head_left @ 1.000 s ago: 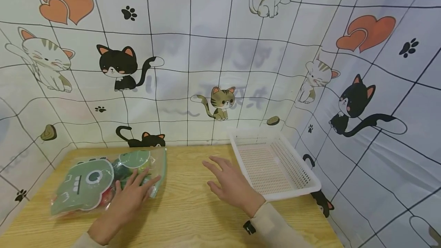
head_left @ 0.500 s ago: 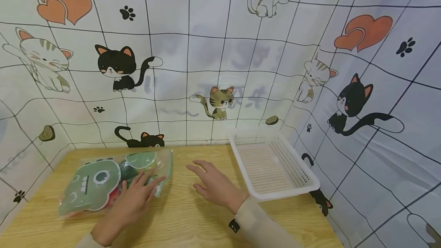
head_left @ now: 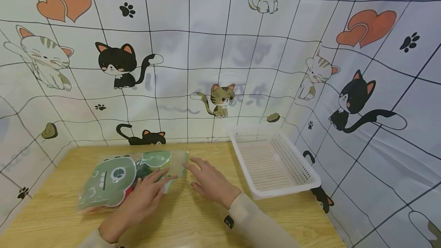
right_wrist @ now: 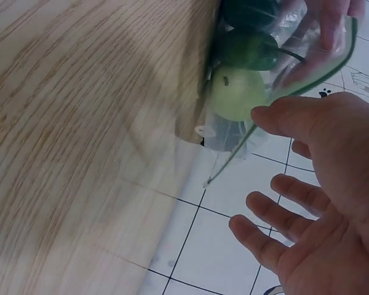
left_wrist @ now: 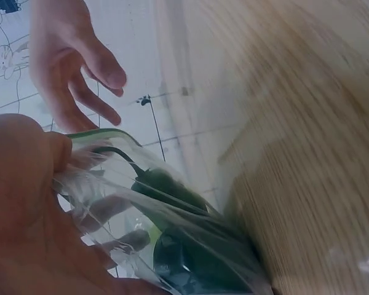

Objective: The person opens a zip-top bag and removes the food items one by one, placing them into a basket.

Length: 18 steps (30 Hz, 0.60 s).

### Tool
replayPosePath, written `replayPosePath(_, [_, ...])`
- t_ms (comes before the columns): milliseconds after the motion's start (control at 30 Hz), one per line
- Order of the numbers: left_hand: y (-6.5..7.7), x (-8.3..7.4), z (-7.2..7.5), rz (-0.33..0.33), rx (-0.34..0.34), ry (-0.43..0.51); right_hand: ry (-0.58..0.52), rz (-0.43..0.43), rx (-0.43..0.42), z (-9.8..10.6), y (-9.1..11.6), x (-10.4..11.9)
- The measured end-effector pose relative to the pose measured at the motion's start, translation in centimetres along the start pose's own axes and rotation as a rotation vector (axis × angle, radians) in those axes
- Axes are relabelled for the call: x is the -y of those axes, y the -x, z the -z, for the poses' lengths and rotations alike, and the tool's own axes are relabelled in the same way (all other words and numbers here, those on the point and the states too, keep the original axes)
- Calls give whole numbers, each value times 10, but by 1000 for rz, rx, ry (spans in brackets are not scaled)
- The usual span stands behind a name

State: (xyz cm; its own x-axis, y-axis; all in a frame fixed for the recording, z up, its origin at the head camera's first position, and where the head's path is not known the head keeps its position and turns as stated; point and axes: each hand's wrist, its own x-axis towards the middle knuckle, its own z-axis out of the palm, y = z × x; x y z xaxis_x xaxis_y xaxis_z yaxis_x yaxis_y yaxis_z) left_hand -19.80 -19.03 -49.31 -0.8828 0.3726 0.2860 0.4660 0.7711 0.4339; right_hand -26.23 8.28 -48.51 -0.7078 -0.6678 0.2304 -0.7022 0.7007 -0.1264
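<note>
A clear zip bag (head_left: 179, 160) with a printed green cartoon face lies on the wooden table, its green zip edge towards the right. Through the plastic I see a dark green pepper-like piece with a stem (left_wrist: 166, 187) and a pale green round fruit (right_wrist: 237, 92). My left hand (head_left: 146, 194) holds the bag near its zip end, plastic between thumb and fingers; some fingers show through it in the left wrist view. My right hand (head_left: 213, 183) is beside the zip edge with spread, loosely bent fingers. In the right wrist view its thumb (right_wrist: 283, 117) overlaps that edge.
To the right stands a white perforated plastic basket (head_left: 318, 183) with nothing in it. A cat-patterned cloth (head_left: 172, 56) hangs behind the table (head_left: 193, 229) and along its sides.
The bag has slid to the right across the table along with my left hand. My right hand has moved left, from near the basket to the bag's zip edge.
</note>
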Motion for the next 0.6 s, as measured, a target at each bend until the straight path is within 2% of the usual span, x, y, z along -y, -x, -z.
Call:
replayPosePath(200, [-5, -11, -3, -62, 27, 70, 57, -8, -22, -1, 1, -5])
replayPosePath(267, [-6, -14, -4, -97, 33, 95, 69, -15, -38, -1, 2, -7])
replayPosePath(400, [-7, -20, -4, -122, 60, 159, 81, -35, -84, -3, 4, -10])
replayPosePath(600, [-8, -24, -4, -87, 102, 210, 83, -36, -171, -3, 8, -13])
